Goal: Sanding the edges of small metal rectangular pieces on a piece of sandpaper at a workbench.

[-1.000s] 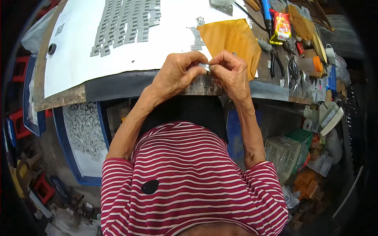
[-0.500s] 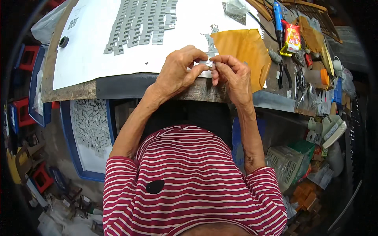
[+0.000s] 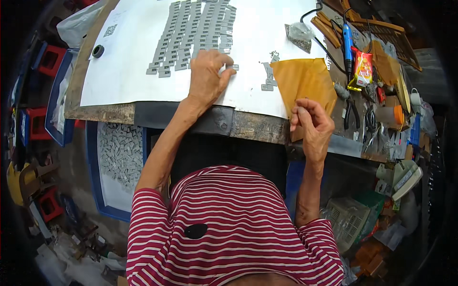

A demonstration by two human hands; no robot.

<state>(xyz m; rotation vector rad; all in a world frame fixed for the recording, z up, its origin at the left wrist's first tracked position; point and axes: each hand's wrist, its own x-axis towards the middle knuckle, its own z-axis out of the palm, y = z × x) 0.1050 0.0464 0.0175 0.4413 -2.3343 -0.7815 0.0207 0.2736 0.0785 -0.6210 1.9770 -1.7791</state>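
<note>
My left hand (image 3: 209, 76) is over the white sheet (image 3: 129, 62), beside the rows of small flat grey pieces (image 3: 191, 35). Its thumb and forefinger close around one grey piece (image 3: 235, 67), whose end shows past the fingertips. My right hand (image 3: 315, 128) hovers over the near edge of a yellow-brown sheet (image 3: 305, 78), its thumb and fingertips pressed together; whether anything tiny is between them is hidden. Between the hands lies a small group of loose grey pieces (image 3: 268, 78), with tiny metallic bits (image 3: 274, 54) just beyond.
A clear bag of small parts (image 3: 299, 38), a blue corded tool (image 3: 348, 43), a red packet (image 3: 363, 69) and black-handled pliers (image 3: 351, 114) crowd the right side. A black ring (image 3: 98, 51) sits at left. Below the table, a blue tray (image 3: 98, 190) holds many grey pieces.
Both hands were together at a grey piece; they have parted. The left moved away to the rows with a grey piece, the right drew back toward the table edge. The whole view has shifted.
</note>
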